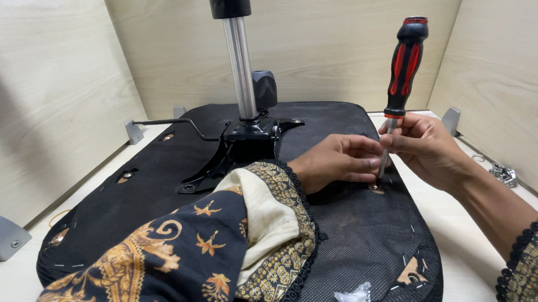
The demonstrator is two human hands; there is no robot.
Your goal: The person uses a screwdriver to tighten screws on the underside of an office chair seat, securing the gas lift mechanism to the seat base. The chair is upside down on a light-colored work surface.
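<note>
An upturned black office chair seat (155, 187) lies on the table, its underside up, with a black metal mechanism plate (245, 140) and a chrome gas column (240, 68) rising from it. A red-and-black screwdriver (403, 66) stands upright, its tip in a screw hole (375, 188) on the seat's right side. My right hand (428, 148) pinches the metal shaft just below the handle. My left hand (337, 161) rests on the seat and holds the shaft lower down, near the tip.
Pale wooden panels wall in the table on three sides, fixed with grey metal corner brackets (2, 237). A small clear plastic bag (356, 299) lies at the seat's near edge. Loose metal hardware (504, 175) sits at the right. A black lever (171, 123) sticks out left of the mechanism.
</note>
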